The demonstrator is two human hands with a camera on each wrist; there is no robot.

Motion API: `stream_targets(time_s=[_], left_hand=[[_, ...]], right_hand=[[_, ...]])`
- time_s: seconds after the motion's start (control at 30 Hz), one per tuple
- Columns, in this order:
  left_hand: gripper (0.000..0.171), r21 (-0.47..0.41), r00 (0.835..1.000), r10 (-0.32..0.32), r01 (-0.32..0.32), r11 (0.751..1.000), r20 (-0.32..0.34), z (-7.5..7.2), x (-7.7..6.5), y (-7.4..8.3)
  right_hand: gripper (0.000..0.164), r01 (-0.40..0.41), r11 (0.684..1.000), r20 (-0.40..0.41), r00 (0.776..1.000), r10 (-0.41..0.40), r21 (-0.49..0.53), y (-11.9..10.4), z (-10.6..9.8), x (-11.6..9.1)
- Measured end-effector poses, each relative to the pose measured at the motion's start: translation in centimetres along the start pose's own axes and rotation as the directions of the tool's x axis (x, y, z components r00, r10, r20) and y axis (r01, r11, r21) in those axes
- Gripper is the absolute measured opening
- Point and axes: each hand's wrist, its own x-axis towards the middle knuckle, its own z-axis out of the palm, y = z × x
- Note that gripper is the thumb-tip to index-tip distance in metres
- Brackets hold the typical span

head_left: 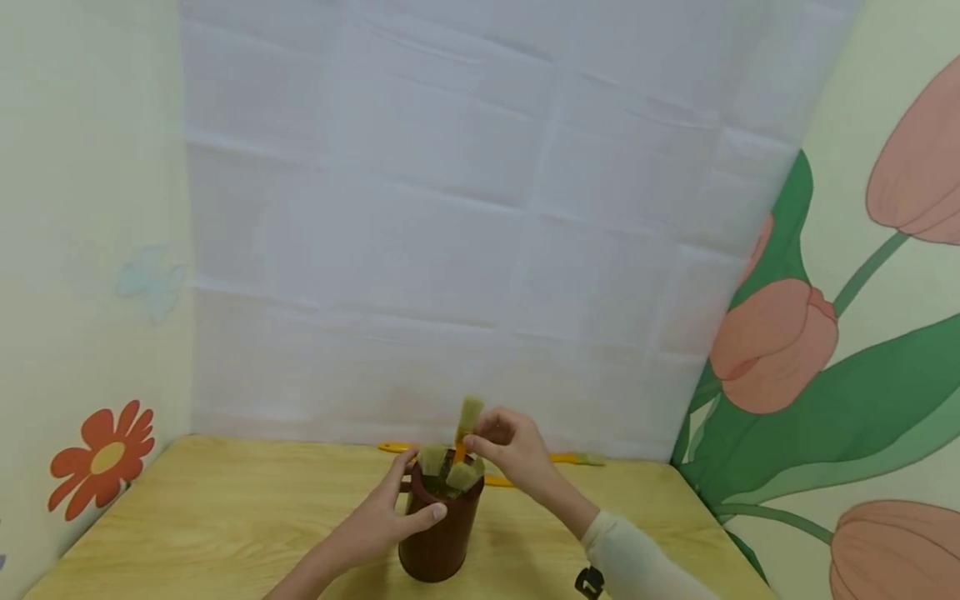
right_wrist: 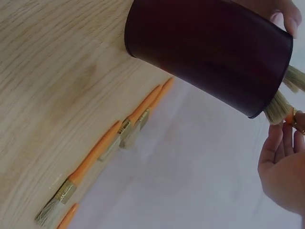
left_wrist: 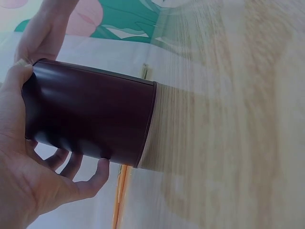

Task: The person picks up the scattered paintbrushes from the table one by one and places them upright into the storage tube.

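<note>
A dark brown cylindrical brush holder stands upright on the table. My left hand grips it near the rim, thumb on the near side and fingers around the other. My right hand pinches the orange part of a paintbrush over the holder's mouth. That brush points bristles up, and its lower end is hidden by the holder. Pale bristles of other paintbrushes stick out at the rim. The right wrist view shows bristles beside the right fingers.
Behind the holder, several orange-handled paintbrushes lie on the wooden table along its back edge. A creased white sheet hangs behind it. Painted walls with a red flower and pink tulips stand on either side.
</note>
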Motion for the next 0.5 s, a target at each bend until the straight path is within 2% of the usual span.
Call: stream_targets(time_s=[0.1, 0.3, 0.5], left_hand=[[0.094, -0.008, 1.0, 0.0, 0.001, 1.0, 0.002, 0.1, 0.1, -0.1], [0.095, -0.015, 1.0, -0.002, 0.002, 1.0, 0.008, 0.1, 0.1, -0.1], [0.094, -0.014, 1.0, -0.003, 0.003, 1.0, 0.011, 0.0, 0.2, -0.2]], right_hand=[[0.017, -0.01, 0.999, -0.001, 1.0, 0.01, -0.045, 0.4, 0.2, -0.1], [0.013, -0.009, 0.98, -0.036, 0.999, 0.002, -0.196, 1.0, 0.7, -0.3], [0.015, -0.071, 0.978, -0.046, 0.997, 0.063, -0.197, 1.2, 1.1, -0.5]])
